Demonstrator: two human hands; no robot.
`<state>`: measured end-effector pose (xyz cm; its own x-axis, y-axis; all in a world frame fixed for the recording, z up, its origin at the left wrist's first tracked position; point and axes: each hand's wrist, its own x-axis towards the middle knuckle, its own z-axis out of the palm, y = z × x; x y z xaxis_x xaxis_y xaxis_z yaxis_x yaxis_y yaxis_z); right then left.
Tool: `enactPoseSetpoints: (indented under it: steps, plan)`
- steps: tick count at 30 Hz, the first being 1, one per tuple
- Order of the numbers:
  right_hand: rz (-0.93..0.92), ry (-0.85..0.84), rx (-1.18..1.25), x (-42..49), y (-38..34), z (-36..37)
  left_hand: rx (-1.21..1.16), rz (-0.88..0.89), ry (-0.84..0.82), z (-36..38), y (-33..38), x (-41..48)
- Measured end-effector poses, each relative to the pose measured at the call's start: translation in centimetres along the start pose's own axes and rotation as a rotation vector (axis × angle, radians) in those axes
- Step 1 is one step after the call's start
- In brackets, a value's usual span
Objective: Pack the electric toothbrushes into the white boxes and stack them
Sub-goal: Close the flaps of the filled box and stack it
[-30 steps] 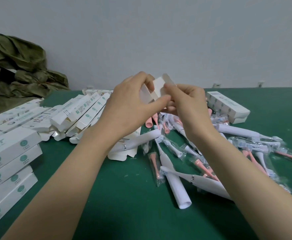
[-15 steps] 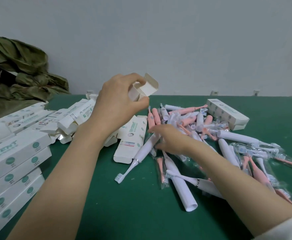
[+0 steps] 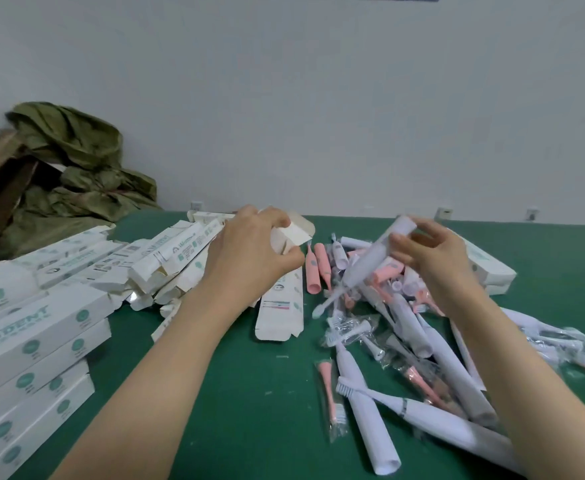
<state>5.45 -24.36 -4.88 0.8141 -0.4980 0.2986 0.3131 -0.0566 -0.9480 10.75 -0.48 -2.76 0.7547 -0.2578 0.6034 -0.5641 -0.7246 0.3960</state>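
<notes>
The green worktop point(image 3: 232, 393) runs across the whole view, with one crumpled olive cloth point(image 3: 76, 174) bunched at its far left corner. Along the left edge stands a stack of closed white boxes point(image 3: 34, 341), at least five layers high. Beside it lies a loose heap of empty cartons point(image 3: 166, 265), a dozen or so, ends open. To the right sprawls the toothbrush pile point(image 3: 422, 358): roughly ten white handles, several pink ones and a few bagged brush heads. Behind it sit two stacked boxes point(image 3: 491, 271). One flat carton point(image 3: 279, 306) lies between the heaps.

The left hand point(image 3: 249, 258) is raised above the cartons, its fingers point(image 3: 273, 216) curled round one open box point(image 3: 292, 232), flap up. The right hand point(image 3: 436, 258) hangs over the pile, fingers pinching the butt of one white toothbrush point(image 3: 367, 261), tilted with its bristles down towards the open box.
</notes>
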Motion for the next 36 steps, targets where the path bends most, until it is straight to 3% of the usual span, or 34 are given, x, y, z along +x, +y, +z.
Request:
enactPoseSetpoints:
  steps: [3, 5, 9, 14, 19, 26, 31, 34, 36]
  plan:
    - [-0.114, 0.338, 0.176, 0.3, -1.8, -0.3, 0.082, -0.013, -0.086, 1.0, 0.1, -0.3]
    - [-0.206, 0.442, 0.283, -0.2, -3.0, -0.3, 0.083, -0.024, -0.151, 1.4, 0.5, -0.6]
    - [-0.306, 0.397, 0.3, -1.5, -4.3, 1.0, 0.028, -0.015, -0.177, 1.7, 1.4, -1.0]
    - [-0.297, 0.32, 0.326, -2.7, -4.9, 2.5, 0.0, 0.025, -0.109, 1.5, 1.8, -1.0]
    - [-0.476, 0.293, 0.463, -2.9, -7.2, 1.3, -0.066, 0.038, -0.047, 1.2, 2.2, -1.0]
    - [-0.392, 0.133, 0.254, -4.4, -5.6, 4.1, -0.116, 0.114, -0.028, 1.2, 3.3, -1.3]
    - [-0.343, -0.147, -0.31, -4.9, -3.5, 5.9, -0.15, 0.125, -0.009, 1.1, 3.3, -1.2]
    - [-0.301, -0.173, -0.314, -4.2, -3.1, 5.2, -0.149, 0.104, -0.019, 1.2, 2.7, -1.1]
    - [-0.288, -0.192, -0.495, -3.6, -2.5, 4.4, -0.151, 0.094, 0.001, 1.0, 2.4, -0.9]
